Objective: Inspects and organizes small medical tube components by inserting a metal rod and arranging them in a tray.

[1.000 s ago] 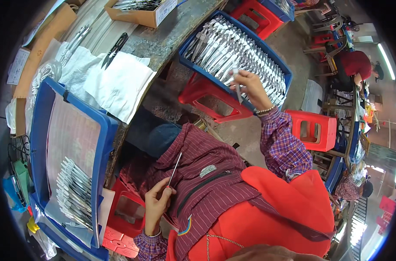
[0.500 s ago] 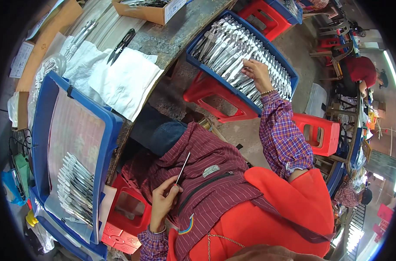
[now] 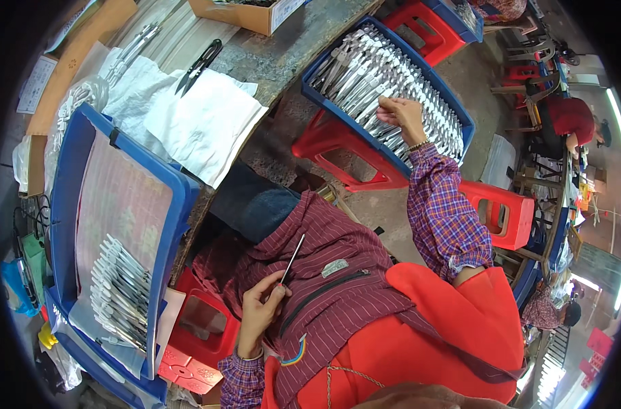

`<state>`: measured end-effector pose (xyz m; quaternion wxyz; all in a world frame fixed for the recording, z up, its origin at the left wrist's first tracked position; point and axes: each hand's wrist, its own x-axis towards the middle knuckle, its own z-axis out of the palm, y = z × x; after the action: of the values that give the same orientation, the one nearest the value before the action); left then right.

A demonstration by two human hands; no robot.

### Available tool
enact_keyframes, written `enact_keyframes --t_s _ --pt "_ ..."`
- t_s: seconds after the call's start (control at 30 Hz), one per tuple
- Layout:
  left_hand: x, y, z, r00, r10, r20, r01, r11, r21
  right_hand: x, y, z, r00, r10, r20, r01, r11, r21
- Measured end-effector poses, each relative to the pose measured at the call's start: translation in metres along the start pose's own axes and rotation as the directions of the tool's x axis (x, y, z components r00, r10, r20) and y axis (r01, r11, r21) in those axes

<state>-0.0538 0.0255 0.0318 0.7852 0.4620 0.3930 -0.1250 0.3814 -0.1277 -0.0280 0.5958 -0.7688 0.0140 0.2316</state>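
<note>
My left hand (image 3: 261,310) is above my lap, its thumb and fingers closed round the lower end of a thin silvery rod (image 3: 294,259). The rod slants up and to the right. My right hand (image 3: 406,121) reaches over a blue crate (image 3: 355,133) packed with rows of slender silvery metal pieces (image 3: 365,75). Its fingertips are pinched together just above those pieces; what they hold, if anything, is hidden. At left, a second blue crate (image 3: 176,225) stands tilted, with a smaller bunch of similar metal pieces (image 3: 121,290) lying on its pale lining.
Red stools (image 3: 351,167) support the full crate. A worktable (image 3: 283,58) at upper left bears white cloths (image 3: 201,126), black-handled snips (image 3: 200,66) and a cardboard box (image 3: 256,17). Another red stool (image 3: 505,215) stands right of my arm. A person in dark red (image 3: 571,116) bends over farther right.
My right hand stays over the crate, its fingers drawn closer together and slightly lifted. The left hand has shifted a little to the right with the rod. The whole view has turned slightly.
</note>
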Motion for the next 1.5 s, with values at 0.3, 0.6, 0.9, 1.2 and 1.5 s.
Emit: enact_keyframes --t_s 0.3,0.6,0.9,1.2,1.5 --pt "0.011 0.0 0.004 1.0 0.025 0.013 -0.024 1.0 -0.009 0.006 0.006 -0.015 0.998 0.062 -0.02 -0.064 0.992 -0.11" --pt "0.006 -0.013 0.001 0.924 0.37 -0.095 -0.365 0.929 0.066 -0.084 -0.031 0.042 0.961 0.077 0.267 -0.026 0.981 -0.191" --pt "-0.037 0.039 -0.008 0.752 0.642 -0.148 -0.621 0.766 0.167 -0.148 -0.021 0.089 0.623 0.141 0.77 0.155 0.942 -0.298" --pt "-0.134 0.082 -0.094 0.414 0.739 -0.531 -0.473 0.673 0.568 -0.172 -0.008 0.118 0.457 0.099 0.884 0.431 0.845 -0.317" --pt "-0.167 0.084 -0.237 0.151 0.779 -0.609 0.483 0.479 0.733 -0.182 -0.011 0.117 0.474 0.074 0.877 0.454 0.833 -0.317"
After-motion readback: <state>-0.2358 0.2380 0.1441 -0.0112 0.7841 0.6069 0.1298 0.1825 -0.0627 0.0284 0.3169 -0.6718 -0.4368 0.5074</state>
